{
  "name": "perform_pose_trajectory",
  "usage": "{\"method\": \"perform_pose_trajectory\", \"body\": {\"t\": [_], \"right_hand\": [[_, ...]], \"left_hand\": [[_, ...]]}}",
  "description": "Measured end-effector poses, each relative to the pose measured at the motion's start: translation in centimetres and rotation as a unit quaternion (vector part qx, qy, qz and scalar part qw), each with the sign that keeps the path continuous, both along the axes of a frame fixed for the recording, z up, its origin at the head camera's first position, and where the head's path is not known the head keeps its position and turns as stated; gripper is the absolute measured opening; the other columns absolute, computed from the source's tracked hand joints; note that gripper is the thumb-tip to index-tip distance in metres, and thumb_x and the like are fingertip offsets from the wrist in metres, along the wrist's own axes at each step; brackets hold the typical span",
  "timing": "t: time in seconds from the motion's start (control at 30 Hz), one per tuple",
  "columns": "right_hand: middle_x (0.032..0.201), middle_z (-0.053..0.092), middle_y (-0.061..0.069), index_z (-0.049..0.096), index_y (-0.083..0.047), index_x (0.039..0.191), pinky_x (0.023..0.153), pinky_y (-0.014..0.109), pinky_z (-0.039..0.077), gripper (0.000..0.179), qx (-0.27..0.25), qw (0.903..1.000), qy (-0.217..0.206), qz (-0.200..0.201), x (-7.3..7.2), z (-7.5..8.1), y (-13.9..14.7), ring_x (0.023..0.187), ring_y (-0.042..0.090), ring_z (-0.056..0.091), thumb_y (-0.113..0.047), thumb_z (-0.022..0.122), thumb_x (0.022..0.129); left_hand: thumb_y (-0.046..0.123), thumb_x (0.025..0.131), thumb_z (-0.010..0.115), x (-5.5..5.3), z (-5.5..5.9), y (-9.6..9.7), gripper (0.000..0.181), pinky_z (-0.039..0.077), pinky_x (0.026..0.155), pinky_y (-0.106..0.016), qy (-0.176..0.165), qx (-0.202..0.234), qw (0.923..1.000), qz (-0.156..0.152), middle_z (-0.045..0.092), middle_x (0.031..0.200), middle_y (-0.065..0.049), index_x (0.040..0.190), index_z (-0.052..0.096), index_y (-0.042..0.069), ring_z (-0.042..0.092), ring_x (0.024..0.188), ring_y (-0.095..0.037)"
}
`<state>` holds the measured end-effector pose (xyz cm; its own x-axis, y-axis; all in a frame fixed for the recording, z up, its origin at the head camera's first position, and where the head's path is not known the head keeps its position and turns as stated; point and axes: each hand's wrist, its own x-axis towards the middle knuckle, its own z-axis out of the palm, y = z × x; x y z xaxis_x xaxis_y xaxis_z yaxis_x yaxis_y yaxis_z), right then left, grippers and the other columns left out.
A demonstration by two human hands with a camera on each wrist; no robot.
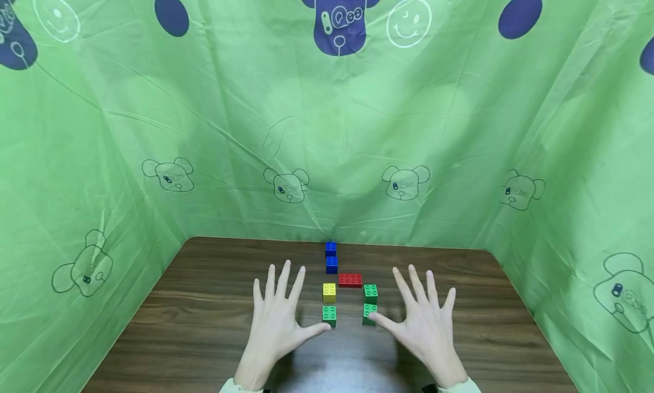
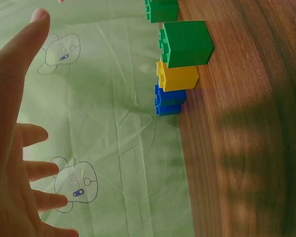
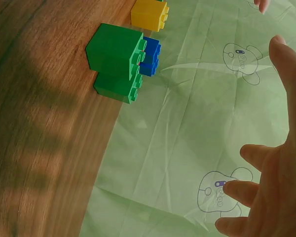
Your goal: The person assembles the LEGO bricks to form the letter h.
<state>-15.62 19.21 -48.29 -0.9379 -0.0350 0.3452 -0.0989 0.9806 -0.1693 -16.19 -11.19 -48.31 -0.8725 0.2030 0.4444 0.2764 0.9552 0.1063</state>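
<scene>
Both hands are spread above the table with straight fingers and hold nothing. My left hand (image 1: 276, 322) is left of a yellow brick (image 1: 329, 292) and a green brick (image 1: 329, 316), its thumb tip near the latter. To the right, my right hand (image 1: 425, 327) has its thumb overlapping the nearer right green brick (image 1: 369, 313) in the head view; the right wrist view shows the thumb (image 3: 286, 64) apart from the bricks. Behind that brick sits another green brick (image 1: 370, 293). A longer red brick (image 1: 349, 280) lies between the columns. Two blue bricks (image 1: 331, 264) stand farther back.
The brown wood-grain table (image 1: 204, 291) has its far edge against a green curtain (image 1: 347, 132) printed with bear faces. Curtain panels also close in the left and right sides.
</scene>
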Motion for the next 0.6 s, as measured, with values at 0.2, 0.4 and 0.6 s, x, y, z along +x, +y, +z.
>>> {"method": "perform_pose_trajectory", "body": {"t": [0.2, 0.4, 0.6], "right_hand": [[0.166, 0.029, 0.008, 0.024, -0.040, 0.160, 0.111, 0.080, 0.001, 0.109, 0.001, 1.0000, -0.001, 0.004, -0.08, 0.11, -0.17, 0.154, 0.043, 0.016, -0.096, 0.049, 0.071], [0.161, 0.040, 0.009, 0.032, -0.033, 0.159, 0.115, 0.075, 0.008, 0.100, -0.021, 0.9991, 0.017, 0.032, -0.33, 0.14, -0.30, 0.150, 0.042, 0.027, -0.082, 0.062, 0.077], [0.115, 0.073, 0.011, 0.067, -0.014, 0.128, 0.094, 0.056, 0.050, 0.057, -0.036, 0.9873, 0.100, 0.117, -0.96, -0.17, -0.85, 0.106, 0.034, 0.068, -0.040, 0.083, 0.081]], "left_hand": [[0.095, 0.064, 0.058, -0.18, 0.34, 0.25, 0.124, 0.028, 0.114, -0.067, 0.019, 0.009, 0.9996, -0.017, 0.035, 0.163, -0.010, 0.161, 0.028, 0.025, 0.032, 0.149, -0.041], [0.088, 0.071, 0.062, -0.44, 0.46, 0.49, 0.110, 0.037, 0.108, -0.063, 0.034, 0.020, 0.9987, -0.032, 0.048, 0.154, -0.009, 0.158, 0.037, 0.025, 0.047, 0.138, -0.037], [0.049, 0.092, 0.069, -0.96, 0.10, 0.82, 0.055, 0.050, 0.092, -0.049, 0.050, 0.096, 0.9913, -0.076, 0.066, 0.126, -0.005, 0.138, 0.062, 0.020, 0.064, 0.112, -0.026]]}}
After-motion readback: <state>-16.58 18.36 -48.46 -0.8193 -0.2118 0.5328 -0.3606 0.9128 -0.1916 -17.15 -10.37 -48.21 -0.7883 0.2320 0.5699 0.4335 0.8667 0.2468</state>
